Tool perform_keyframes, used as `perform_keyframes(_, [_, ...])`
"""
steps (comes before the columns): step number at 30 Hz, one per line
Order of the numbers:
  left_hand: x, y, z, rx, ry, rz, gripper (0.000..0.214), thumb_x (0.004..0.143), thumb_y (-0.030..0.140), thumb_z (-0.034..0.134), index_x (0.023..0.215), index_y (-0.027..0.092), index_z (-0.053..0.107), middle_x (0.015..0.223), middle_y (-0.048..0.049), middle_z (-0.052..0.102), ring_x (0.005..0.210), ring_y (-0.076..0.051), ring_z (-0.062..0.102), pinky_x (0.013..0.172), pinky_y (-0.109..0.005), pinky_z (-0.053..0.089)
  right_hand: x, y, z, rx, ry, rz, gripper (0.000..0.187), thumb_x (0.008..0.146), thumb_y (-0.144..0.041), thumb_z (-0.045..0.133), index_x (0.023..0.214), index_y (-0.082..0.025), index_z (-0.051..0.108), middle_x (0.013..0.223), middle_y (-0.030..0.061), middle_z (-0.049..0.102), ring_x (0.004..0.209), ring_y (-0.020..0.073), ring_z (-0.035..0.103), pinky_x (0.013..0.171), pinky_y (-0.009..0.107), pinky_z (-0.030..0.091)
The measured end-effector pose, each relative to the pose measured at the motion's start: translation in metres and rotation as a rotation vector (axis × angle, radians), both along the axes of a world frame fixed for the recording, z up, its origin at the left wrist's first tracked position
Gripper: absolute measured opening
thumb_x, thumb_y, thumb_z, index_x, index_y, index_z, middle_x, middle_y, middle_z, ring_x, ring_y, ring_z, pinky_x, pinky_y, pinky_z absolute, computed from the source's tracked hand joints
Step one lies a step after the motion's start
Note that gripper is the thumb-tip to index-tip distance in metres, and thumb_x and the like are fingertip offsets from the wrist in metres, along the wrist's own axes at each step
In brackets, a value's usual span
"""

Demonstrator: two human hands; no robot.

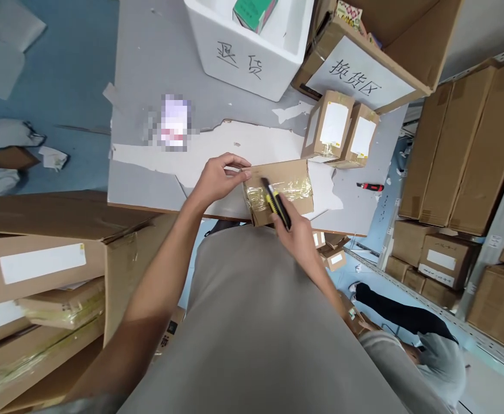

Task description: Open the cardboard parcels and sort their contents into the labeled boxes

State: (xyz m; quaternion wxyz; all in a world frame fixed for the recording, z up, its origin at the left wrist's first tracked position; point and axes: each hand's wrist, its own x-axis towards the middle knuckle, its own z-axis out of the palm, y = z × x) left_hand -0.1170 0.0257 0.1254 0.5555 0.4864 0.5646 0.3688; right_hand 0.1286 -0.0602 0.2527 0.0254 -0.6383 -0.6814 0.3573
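Note:
A small cardboard box (pixel 277 169) wrapped in shiny clear tape lies at the near edge of the table. With thumb and fingers at its far left corner, my left hand (pixel 222 179) grips the box. A black and yellow utility knife (pixel 276 204) is held in my right hand (pixel 295 230), over the box's taped top. The knife's tip points away from me, near the tape; whether the blade touches it I cannot tell.
Two labelled cartons (pixel 329 126) stand right of the box, and a red utility knife (pixel 370 187) lies further right. Behind are a white foam bin (pixel 247 69) and a large open carton (pixel 364 75). A big carton of parcels (pixel 40 270) stands left; another person (pixel 433 356) is at lower right.

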Motion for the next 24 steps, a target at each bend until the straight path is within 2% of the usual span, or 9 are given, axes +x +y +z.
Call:
perform_keyframes(2, [-0.001, 0.003, 0.003, -0.027, -0.032, -0.002, 0.034, 0.086, 0.042, 0.094, 0.110, 0.019, 0.085, 0.119, -0.0086, 0.082, 0.113, -0.030, 0.079, 0.109, -0.052, 0.069, -0.016, -0.005, 0.003, -0.037, 0.051, 0.040, 0.066, 0.118, -0.046, 0.050, 0.180, -0.024, 0.047, 0.160, 0.0148, 0.075, 0.140, 0.0322, 0.077, 0.114, 0.043, 0.064])
perform_keyframes(6, [-0.001, 0.007, 0.008, -0.063, -0.076, 0.006, 0.040, 0.079, 0.047, 0.100, 0.103, 0.019, 0.085, 0.114, -0.0103, 0.085, 0.112, -0.031, 0.080, 0.108, -0.051, 0.069, -0.033, -0.008, 0.002, -0.027, 0.061, 0.035, 0.066, 0.116, -0.039, 0.054, 0.179, -0.018, 0.050, 0.152, 0.0159, 0.080, 0.138, 0.0340, 0.079, 0.116, 0.044, 0.063])
perform_keyframes(12, [0.000, 0.007, 0.002, -0.042, -0.106, 0.020, 0.037, 0.077, 0.044, 0.101, 0.101, 0.019, 0.086, 0.111, -0.0100, 0.086, 0.108, -0.030, 0.082, 0.105, -0.048, 0.071, -0.048, -0.007, 0.016, -0.076, -0.136, 0.083, 0.063, 0.120, -0.031, 0.043, 0.182, -0.016, 0.045, 0.153, 0.0167, 0.079, 0.130, 0.0322, 0.081, 0.105, 0.038, 0.064])
perform_keyframes(19, [0.006, 0.005, -0.004, -0.031, -0.089, 0.083, 0.028, 0.076, 0.035, 0.096, 0.098, 0.020, 0.087, 0.107, -0.0080, 0.086, 0.106, -0.028, 0.082, 0.103, -0.046, 0.071, -0.070, -0.001, 0.024, -0.157, -0.331, 0.158, 0.065, 0.122, -0.026, 0.036, 0.187, -0.020, 0.032, 0.148, 0.0153, 0.081, 0.122, 0.0291, 0.081, 0.103, 0.037, 0.061])
perform_keyframes(24, [0.010, 0.000, -0.004, -0.013, -0.083, 0.118, 0.024, 0.075, 0.030, 0.093, 0.096, 0.020, 0.087, 0.107, -0.0079, 0.087, 0.106, -0.029, 0.082, 0.104, -0.046, 0.070, -0.076, -0.008, 0.034, -0.228, -0.456, 0.211, 0.066, 0.122, -0.025, 0.037, 0.188, -0.021, 0.031, 0.139, 0.0155, 0.082, 0.115, 0.0295, 0.083, 0.099, 0.037, 0.063])
